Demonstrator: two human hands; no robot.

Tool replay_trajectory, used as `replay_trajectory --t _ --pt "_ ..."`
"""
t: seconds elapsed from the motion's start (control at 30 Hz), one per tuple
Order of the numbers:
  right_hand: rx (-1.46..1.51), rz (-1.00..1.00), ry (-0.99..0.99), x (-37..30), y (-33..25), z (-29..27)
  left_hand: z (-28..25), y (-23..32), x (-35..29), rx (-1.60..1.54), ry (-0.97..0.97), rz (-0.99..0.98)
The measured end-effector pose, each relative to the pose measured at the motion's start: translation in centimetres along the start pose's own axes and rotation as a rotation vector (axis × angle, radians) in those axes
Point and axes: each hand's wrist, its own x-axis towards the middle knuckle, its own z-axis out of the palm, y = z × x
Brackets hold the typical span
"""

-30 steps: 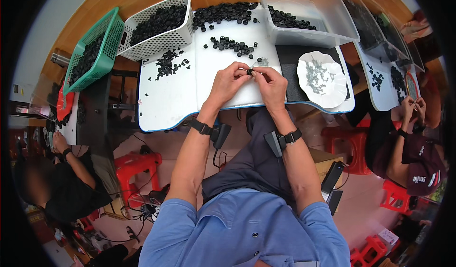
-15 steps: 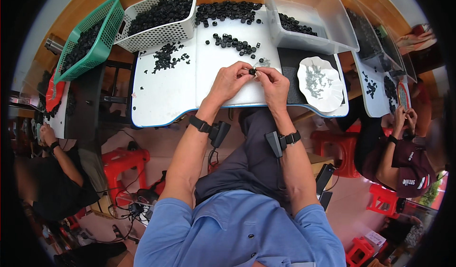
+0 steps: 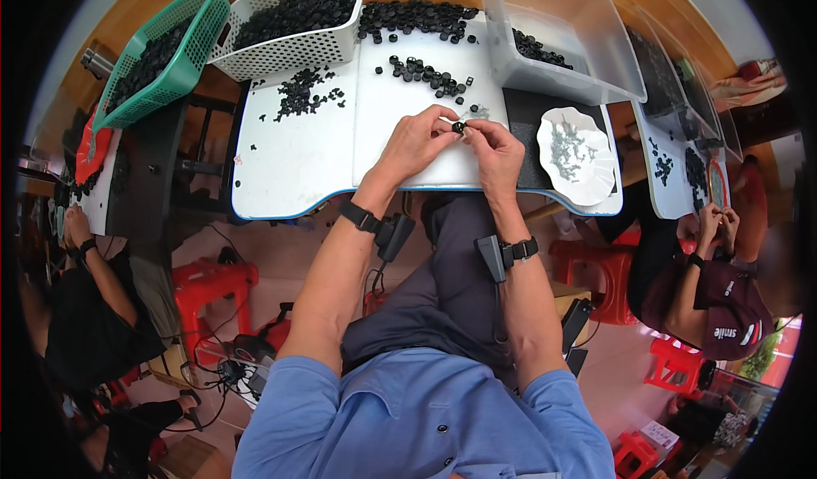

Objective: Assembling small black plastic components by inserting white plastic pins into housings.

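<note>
Above the white work board [image 3: 383, 155], a small black round part [image 3: 459, 127] sits between my two hands. My left hand [image 3: 415, 147] pinches it from the left with thumb and fingertips. From the other side, the closed thumb and forefinger of my right hand [image 3: 497, 155] grip its right edge; anything smaller between those fingertips is hidden. Just beyond my hands lie a few small grey pieces [image 3: 479, 112]. Farther off is a loose group of black round parts [image 3: 425, 74]. Small black pieces [image 3: 299, 93] are scattered to the left.
A white basket [image 3: 294, 56] and a green basket [image 3: 162, 96], both with black parts, stand at the far left. A clear bin [image 3: 566, 74] stands at the back right. Nearer is a white scalloped plate [image 3: 587, 191] with grey pieces. Co-workers sit at both sides.
My hands stay together at the black part, with only a slight shift of the fingers. The whole view has tilted a little.
</note>
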Motion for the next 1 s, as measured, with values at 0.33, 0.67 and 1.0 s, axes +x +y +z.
replay_trajectory --t 0.33,0.67,1.0 --pt "-0.122 -0.158 -0.016 -0.2 -0.3 0.1 0.3 -0.6 -0.2 0.026 0.017 0.039" --pt "-0.226 -0.339 -0.013 -0.4 -1.0 0.2 0.6 -0.5 -0.4 0.026 0.027 0.086" --pt "-0.261 -0.401 -0.004 -0.5 -1.0 0.2 0.4 -0.2 -0.4 0.058 0.015 0.066"
